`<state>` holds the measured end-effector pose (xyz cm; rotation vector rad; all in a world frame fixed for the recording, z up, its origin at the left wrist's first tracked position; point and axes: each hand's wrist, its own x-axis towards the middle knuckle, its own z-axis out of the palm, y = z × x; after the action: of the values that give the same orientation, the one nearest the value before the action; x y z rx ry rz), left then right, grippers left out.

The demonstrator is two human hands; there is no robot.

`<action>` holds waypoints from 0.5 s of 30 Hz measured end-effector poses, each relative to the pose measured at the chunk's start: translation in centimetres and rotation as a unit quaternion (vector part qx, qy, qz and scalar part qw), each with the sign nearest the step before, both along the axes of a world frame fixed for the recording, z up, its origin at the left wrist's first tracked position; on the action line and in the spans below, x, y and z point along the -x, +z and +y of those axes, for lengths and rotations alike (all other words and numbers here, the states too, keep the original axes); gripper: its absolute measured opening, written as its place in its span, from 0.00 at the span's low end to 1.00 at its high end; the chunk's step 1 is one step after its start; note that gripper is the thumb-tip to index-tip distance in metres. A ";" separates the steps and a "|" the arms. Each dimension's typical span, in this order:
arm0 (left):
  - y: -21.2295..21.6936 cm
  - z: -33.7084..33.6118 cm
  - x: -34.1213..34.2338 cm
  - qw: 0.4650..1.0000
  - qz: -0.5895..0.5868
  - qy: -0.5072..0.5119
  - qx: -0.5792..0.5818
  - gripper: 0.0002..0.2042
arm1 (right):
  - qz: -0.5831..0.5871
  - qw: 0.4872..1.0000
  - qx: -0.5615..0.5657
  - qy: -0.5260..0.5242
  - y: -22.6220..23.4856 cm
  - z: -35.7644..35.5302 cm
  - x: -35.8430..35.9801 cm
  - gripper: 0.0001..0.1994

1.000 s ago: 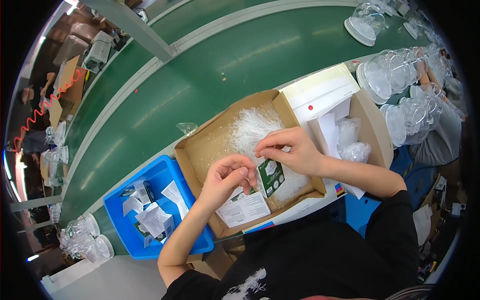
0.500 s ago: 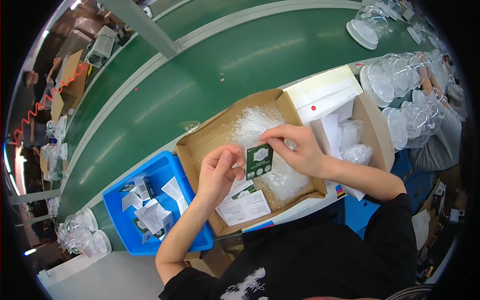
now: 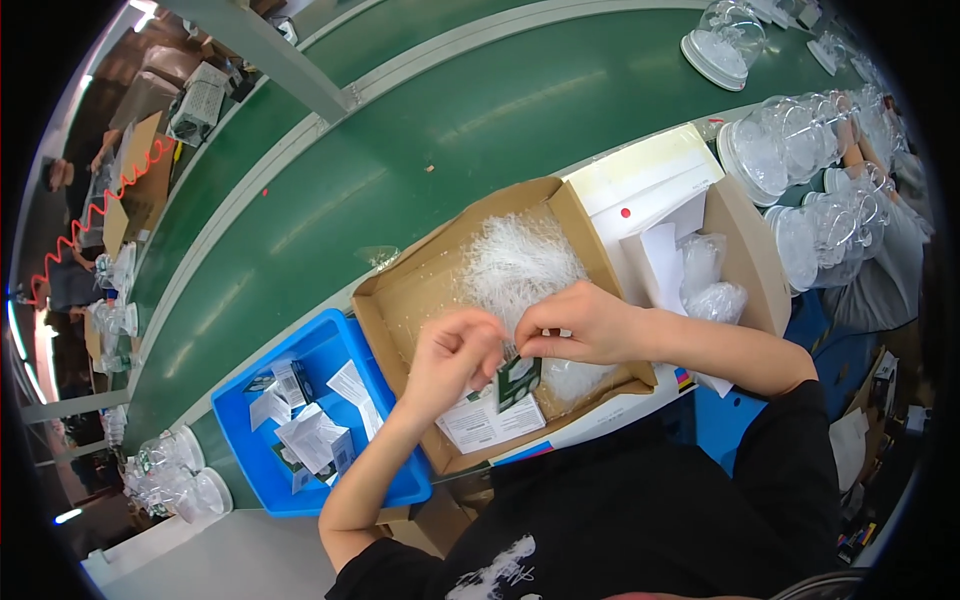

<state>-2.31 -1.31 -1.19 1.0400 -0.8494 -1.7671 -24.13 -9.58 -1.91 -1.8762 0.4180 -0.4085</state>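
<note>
Left hand (image 3: 452, 352): fingers curled inward, tips meeting the top of a small dark green card packet (image 3: 518, 380). Right hand (image 3: 585, 322): thumb and forefinger pinched on the same top edge, just beside the left fingertips. Packet hanging upright below both hands, over the near part of an open cardboard box (image 3: 400, 310). Possibly a thin clear sleeve at the pinch point; too small to confirm.

Inside the box: a heap of clear plastic bags (image 3: 515, 262) toward the far side; white printed leaflets (image 3: 485, 425) lying flat at the near edge, directly beneath the packet.

Left of the box, touching its side: a blue plastic bin (image 3: 330, 345) holding folded leaflets and small green-and-white packets (image 3: 300, 440).

Right of the box: a second cardboard carton (image 3: 745, 255) containing white paper sheets and bundled clear bags (image 3: 705, 285); a white lid with a red dot (image 3: 640, 180) resting across its far end.

Beyond both boxes: a green conveyor belt (image 3: 420, 130) running diagonally. On the right: stacks of clear plastic domes (image 3: 800, 180), one separate dome (image 3: 725, 40) farther up the belt. At the far left rim: a coiled red cable (image 3: 95, 210).
</note>
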 end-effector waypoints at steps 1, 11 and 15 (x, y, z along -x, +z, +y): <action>0.2 0.3 0.6 0.995 -0.085 -0.030 0.038 0.08 | 0.012 0.999 0.028 0.008 -0.1 0.0 0.0 0.06; 0.1 0.5 1.8 0.941 -0.258 -0.001 0.218 0.12 | -0.066 0.982 0.098 -0.147 -0.7 -0.1 -0.4 0.05; -0.4 0.9 2.0 0.969 -0.196 0.023 0.151 0.12 | -0.083 0.977 0.109 -0.166 -0.8 -0.2 -0.5 0.04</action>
<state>-4.31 -0.42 -1.59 1.2080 -1.2822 -1.3558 -23.64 -9.78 -2.69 -1.9662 0.5955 -0.8596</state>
